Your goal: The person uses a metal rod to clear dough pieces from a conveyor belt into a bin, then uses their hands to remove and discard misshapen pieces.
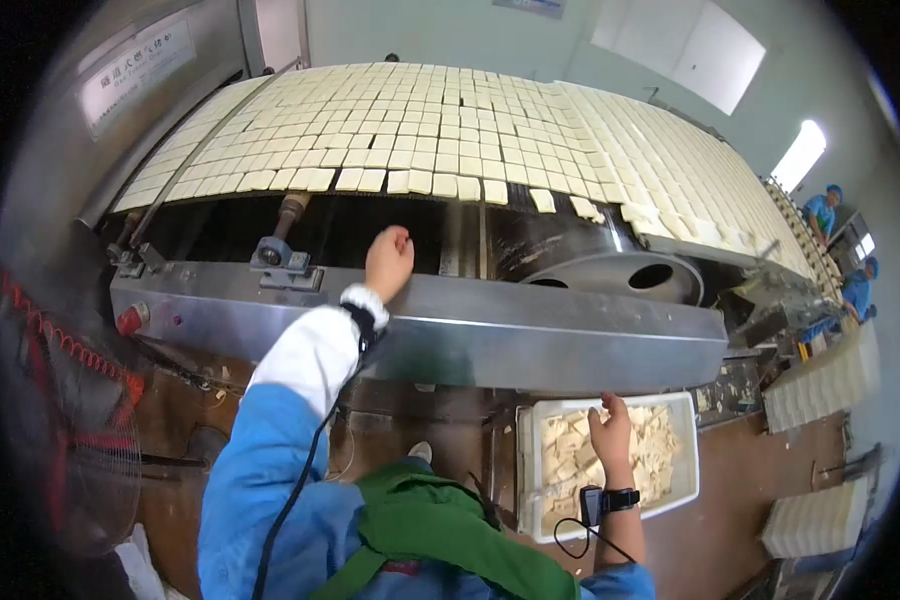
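Note:
My left hand (389, 264) is over the near metal rail of the conveyor, with its fingers curled closed. Whether anything is inside them is hidden. Just beyond it lies the front edge of a wide bed of pale square dough pieces (410, 140) in close rows. One dough square (542, 201) sits a little apart at that edge. On the right, my right hand (612, 430) is above a white plastic bin (692, 450). Its thumb and fingers are apart, with nothing visible between them. Broken pale dough scraps (560, 455) fill much of the bin.
The steel rail (530, 335) runs across in front of me, with a large roller wheel (620, 275) behind it. A red button (130, 321), a coiled red hose (70, 345) and a fan guard (80, 470) are at left. People in blue (822, 212) stand far right, near stacked white trays (820, 385).

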The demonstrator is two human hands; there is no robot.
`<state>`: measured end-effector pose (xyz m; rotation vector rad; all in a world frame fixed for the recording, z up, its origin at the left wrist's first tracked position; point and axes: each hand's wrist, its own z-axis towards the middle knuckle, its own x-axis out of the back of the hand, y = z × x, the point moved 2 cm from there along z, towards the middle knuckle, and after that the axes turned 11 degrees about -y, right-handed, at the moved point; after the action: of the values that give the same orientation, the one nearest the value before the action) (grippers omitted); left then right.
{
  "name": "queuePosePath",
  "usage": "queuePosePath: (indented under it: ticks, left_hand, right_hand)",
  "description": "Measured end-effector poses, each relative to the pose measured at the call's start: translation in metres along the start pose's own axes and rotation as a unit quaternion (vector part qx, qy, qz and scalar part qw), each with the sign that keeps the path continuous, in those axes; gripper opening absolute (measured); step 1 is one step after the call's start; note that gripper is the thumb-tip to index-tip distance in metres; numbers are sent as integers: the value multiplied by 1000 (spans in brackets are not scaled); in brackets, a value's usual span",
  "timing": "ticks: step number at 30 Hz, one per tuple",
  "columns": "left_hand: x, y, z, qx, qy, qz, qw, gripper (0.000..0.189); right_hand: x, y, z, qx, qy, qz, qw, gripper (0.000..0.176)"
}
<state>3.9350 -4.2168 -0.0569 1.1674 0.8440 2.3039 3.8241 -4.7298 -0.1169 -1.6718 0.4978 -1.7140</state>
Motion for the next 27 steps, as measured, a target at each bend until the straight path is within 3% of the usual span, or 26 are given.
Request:
queuePosePath:
  ticks: [2,4,6,7,9,12,13,14,16,17,20,21,22,23,27]
  left_hand:
    - [-14,-15,71,9,23,41,999,21]
    - [-31,-20,128,62,-22,88,994,26]
    - [-58,-35,163,34,28,207,977,35]
    - [-69,-39,173,58,-9,246,967,36]
    - [-84,-41,182,71,-61,310,946,36]
    - [-106,-36,177,-6,-11,363,932,35]
    - [-122,-25,185,40,-64,344,936,38]
    - [-117,-25,165,-1,-2,413,911,42]
    - [-132,-29,165,42,-2,440,897,46]
    - [-141,-21,165,45,-8,443,895,46]
    - [-174,22,172,-91,12,424,901,44]
    - [-187,57,174,-86,-76,326,938,48]
    - [-207,82,175,-140,-62,252,956,45]
    - [-227,104,178,-137,-99,198,966,50]
    - [-301,122,172,-114,-137,205,962,59]
  right_hand:
    - [-6,-9,46,15,-19,-2,1000,37]
    - [-6,-28,87,-5,-32,25,999,36]
    - [-6,-27,130,-30,-41,49,998,35]
    - [-5,-24,153,4,-37,36,999,35]
    - [2,-28,197,28,-48,8,998,38]
    - [0,-2,276,81,-30,4,996,39]
    - [2,2,295,92,-30,4,995,39]
    - [0,-10,327,124,14,-27,992,41]
    - [-10,-23,393,177,72,-65,979,48]
    - [-16,-23,418,166,80,-70,980,52]
    - [-32,-33,469,135,122,-193,964,61]
    - [-38,-27,476,137,114,-187,966,61]
    - [-45,-20,484,116,100,-193,969,61]
    - [-52,-17,493,97,87,-197,972,61]
    - [-54,-11,496,251,117,-23,960,33]
